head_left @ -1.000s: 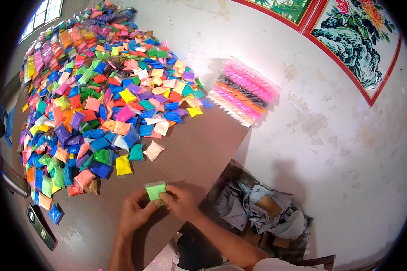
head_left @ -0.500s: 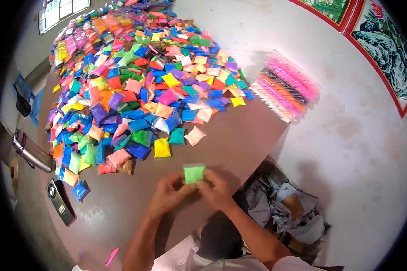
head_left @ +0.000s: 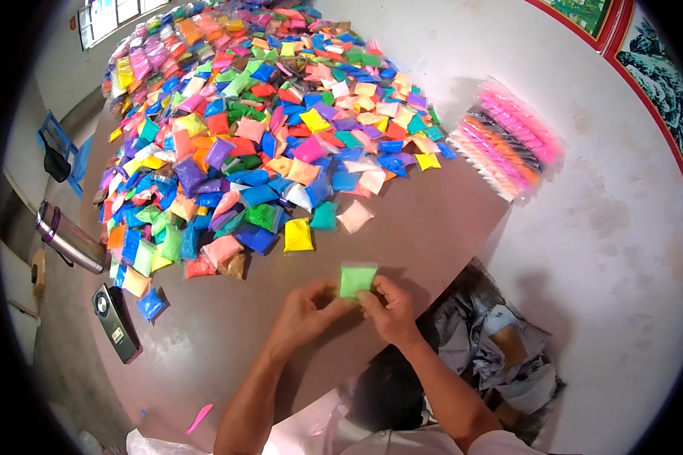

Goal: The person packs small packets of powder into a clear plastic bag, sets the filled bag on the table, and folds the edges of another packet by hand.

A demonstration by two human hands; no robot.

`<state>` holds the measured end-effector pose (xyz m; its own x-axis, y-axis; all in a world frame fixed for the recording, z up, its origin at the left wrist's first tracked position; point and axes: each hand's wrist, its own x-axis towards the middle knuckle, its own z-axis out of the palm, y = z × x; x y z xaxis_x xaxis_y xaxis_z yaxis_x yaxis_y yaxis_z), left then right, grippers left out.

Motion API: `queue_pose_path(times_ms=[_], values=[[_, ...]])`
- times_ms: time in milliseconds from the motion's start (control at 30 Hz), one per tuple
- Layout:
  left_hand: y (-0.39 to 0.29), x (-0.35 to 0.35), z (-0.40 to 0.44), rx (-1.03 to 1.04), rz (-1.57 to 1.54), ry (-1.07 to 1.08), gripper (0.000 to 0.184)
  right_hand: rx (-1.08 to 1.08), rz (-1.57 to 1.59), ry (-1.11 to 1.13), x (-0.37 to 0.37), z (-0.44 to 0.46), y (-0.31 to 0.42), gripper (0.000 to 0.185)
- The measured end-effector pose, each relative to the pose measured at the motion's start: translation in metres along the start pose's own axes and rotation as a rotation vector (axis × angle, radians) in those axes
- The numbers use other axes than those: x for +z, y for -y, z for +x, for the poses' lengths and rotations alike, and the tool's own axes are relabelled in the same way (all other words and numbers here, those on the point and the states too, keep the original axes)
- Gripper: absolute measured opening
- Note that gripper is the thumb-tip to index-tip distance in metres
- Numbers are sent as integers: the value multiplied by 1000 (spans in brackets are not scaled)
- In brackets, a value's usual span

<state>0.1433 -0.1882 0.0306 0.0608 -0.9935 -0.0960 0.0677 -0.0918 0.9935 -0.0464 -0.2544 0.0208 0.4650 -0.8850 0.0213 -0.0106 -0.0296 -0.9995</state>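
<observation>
A small light-green packet [head_left: 357, 280] in clear plastic is held up over the near part of the brown table [head_left: 425, 227]. My left hand [head_left: 308, 309] pinches its left side, thumb along the lower edge. On its right side my right hand [head_left: 391, 309] grips it between thumb and fingers. Beyond both hands spreads a big heap of similar coloured packets [head_left: 273, 167]. Closest to the hands in that heap are a yellow packet [head_left: 298, 235] and a pale peach packet [head_left: 356, 217].
A steel thermos [head_left: 72, 239] and a dark phone [head_left: 116, 322] are at the left. A blue packet [head_left: 151, 305] and a pink plastic strip [head_left: 199, 418] lie apart. Bundled pink and orange items [head_left: 508, 140] sit by the wall. Crumpled paper [head_left: 501, 349] fills a box at lower right.
The view has shifted, so the table and heap appear further right. Both hands still hold the light-green packet, with little change in grip.
</observation>
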Motion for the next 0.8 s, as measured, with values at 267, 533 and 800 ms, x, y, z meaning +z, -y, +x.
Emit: queue_pose_path(times_ms=[267,533,800], values=[[17,-7,4,113,107,-62,26,-92,-188,88,-3,4,-6,25],[9,1,2,73,67,-22,17,-28,-27,-19,-7,1,-18,23],[16,0,3,95,37,-65,15,-66,-64,-3,-3,1,-7,19]])
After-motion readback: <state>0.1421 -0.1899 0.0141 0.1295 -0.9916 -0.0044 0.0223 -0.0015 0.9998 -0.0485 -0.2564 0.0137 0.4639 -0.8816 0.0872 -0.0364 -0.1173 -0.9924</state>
